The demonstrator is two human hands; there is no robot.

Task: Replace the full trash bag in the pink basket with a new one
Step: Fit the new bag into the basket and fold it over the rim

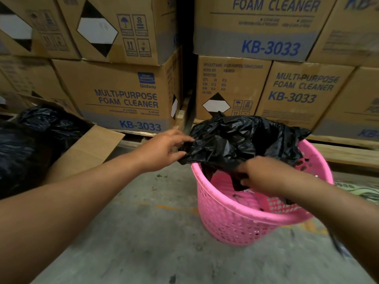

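Apparently halfway: a full black bag [34, 140] sits in a carton left of the basket [256, 218]. Left hand [164, 149] and blurred right hand [260, 175] pinch the new bag [242, 140] above the basket's rim, unfitted.

I see a grey concrete floor [143, 232], stained and scuffed, with faint orange marks across it. The pink basket [235, 222] stands directly on it at the right, and an open cardboard box [88, 148] holding a full black bag [30, 140] sits on it at the left. Behind them, wooden pallets [348, 152] rest on the floor and carry the stacked foam cleaner cartons [123, 99].
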